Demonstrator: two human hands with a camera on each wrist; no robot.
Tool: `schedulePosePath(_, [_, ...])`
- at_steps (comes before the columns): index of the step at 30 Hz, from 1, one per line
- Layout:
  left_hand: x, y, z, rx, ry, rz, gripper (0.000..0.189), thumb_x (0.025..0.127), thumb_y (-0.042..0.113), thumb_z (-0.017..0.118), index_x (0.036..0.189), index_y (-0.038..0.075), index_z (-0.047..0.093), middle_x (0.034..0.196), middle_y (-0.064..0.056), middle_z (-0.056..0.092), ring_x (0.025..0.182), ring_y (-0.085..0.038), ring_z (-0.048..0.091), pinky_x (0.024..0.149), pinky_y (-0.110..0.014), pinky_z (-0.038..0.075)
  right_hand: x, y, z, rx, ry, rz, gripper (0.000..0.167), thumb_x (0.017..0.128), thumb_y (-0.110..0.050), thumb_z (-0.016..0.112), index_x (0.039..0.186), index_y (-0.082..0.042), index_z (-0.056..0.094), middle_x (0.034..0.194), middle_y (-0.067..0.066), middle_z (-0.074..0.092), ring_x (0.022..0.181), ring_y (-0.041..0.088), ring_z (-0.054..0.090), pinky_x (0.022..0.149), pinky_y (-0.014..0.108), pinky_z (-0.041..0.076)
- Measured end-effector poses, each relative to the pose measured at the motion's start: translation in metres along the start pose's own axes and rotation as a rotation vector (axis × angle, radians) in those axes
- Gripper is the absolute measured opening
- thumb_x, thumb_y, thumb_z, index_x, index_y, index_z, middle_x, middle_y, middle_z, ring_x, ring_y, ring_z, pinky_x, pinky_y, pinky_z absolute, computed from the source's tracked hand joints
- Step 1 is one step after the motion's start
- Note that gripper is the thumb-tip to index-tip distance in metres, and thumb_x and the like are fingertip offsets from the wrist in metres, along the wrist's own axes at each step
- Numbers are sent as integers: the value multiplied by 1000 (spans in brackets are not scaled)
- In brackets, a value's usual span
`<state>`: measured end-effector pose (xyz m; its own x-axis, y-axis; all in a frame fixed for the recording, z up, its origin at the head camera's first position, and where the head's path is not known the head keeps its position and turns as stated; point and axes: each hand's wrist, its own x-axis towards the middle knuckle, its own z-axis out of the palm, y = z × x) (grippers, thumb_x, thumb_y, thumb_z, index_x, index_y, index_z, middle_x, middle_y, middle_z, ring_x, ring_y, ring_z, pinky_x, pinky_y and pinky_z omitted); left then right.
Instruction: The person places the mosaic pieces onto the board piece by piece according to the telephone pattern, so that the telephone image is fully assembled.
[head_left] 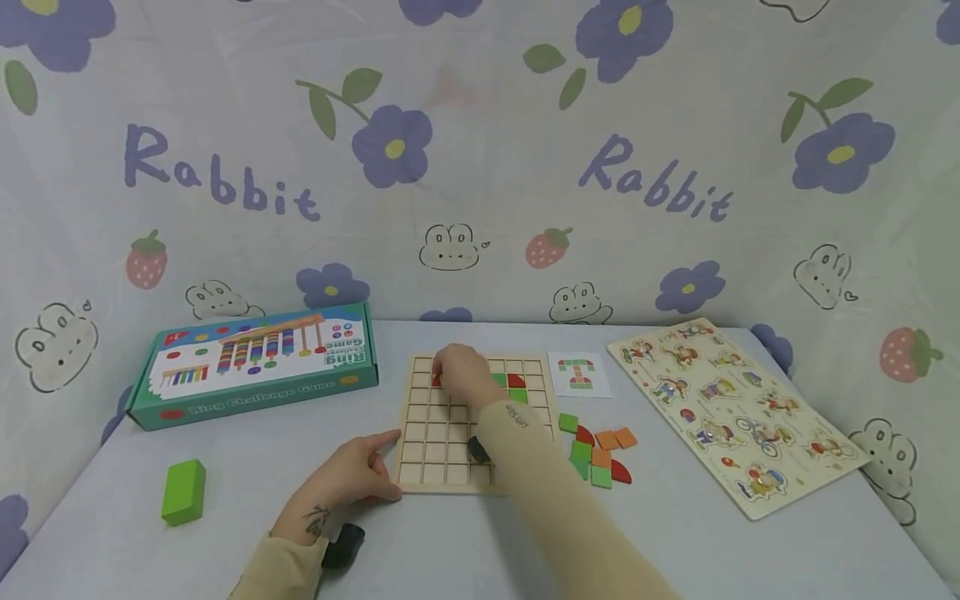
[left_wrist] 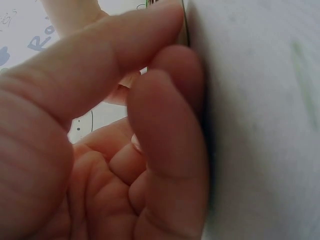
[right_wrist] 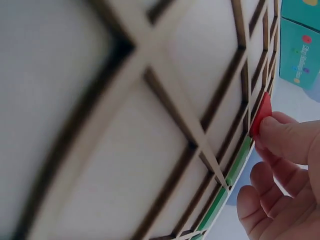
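Observation:
A wooden grid board [head_left: 474,490] lies in the middle of the table. My right hand [head_left: 461,375] reaches over its far left part and pinches a red piece [right_wrist: 262,116] between thumb and fingers at a cell in the far row. Green pieces [right_wrist: 240,160] sit in cells beside it in the right wrist view. In the head view, another red piece [head_left: 516,381] and a green square [head_left: 518,396] lie in the board's far right cells. My left hand [head_left: 348,471] touches the board's left edge with spread thumb and forefinger; its other fingers are bent in the left wrist view.
Right of the board lie loose red, green and orange pieces [head_left: 602,457], with a pattern card [head_left: 581,392] behind them. A picture puzzle board [head_left: 738,417] is farther right. At the left are a green game box [head_left: 255,367] and a green block [head_left: 183,492].

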<state>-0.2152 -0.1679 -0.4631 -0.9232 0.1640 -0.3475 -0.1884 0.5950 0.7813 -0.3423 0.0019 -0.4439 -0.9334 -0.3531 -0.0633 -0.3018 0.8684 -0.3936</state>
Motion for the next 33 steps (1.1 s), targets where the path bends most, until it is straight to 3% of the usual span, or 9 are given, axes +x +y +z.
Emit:
schedulePosePath(4, [-2,1,3,4,-3,0,83,65,4,80,139,11,43,61,-2,53,49,-12,42,48,-25,34,-5,2,3,-23,8,-6,28,86,3,52,102,-11,70,108,5,65,104,24,58,86,38,47])
schedulePosePath(7, [-3,1,5,4,-6,-2,83,64,4,80,139,11,43,61,-3,53,49,-12,42,48,-25,34,-8,8,5,33,51,-7,25,87,-8,58,111,-12,67,114,9,60,106,27,56,87,39,46])
schedulePosePath(10, [-3,2,7,3,-10,0,84,64,4,80,139,10,43,62,-3,54,50,-12,43,48,-25,35,-17,16,-1,233,105,-4,38,85,-17,64,123,-13,59,124,12,54,111,30,53,89,42,44])
schedulePosePath(15, [-3,3,9,3,-15,7,83,64,4,80,139,11,43,63,-4,54,51,-12,43,49,-25,35,-45,33,-25,653,150,-10,60,80,-16,71,135,-17,47,128,9,52,100,25,55,80,36,48])
schedulePosePath(20, [-2,2,9,18,-16,8,83,65,5,80,139,12,43,63,-4,55,51,-13,44,49,-26,35,-78,61,-45,890,161,-17,65,78,-8,72,136,-17,44,124,14,53,84,16,59,71,31,49])
schedulePosePath(23, [-2,1,8,31,-16,4,83,66,7,80,139,12,42,64,-4,55,51,-13,45,50,-26,36,-103,78,-55,941,148,19,64,78,-7,70,136,-18,43,124,15,52,82,14,60,67,29,47])
schedulePosePath(33, [-2,1,2,42,-11,5,83,66,9,80,140,13,42,64,-4,55,52,-14,45,51,-27,36,-184,130,-60,850,163,217,57,82,-8,67,134,-10,44,126,19,51,92,19,55,74,26,49])
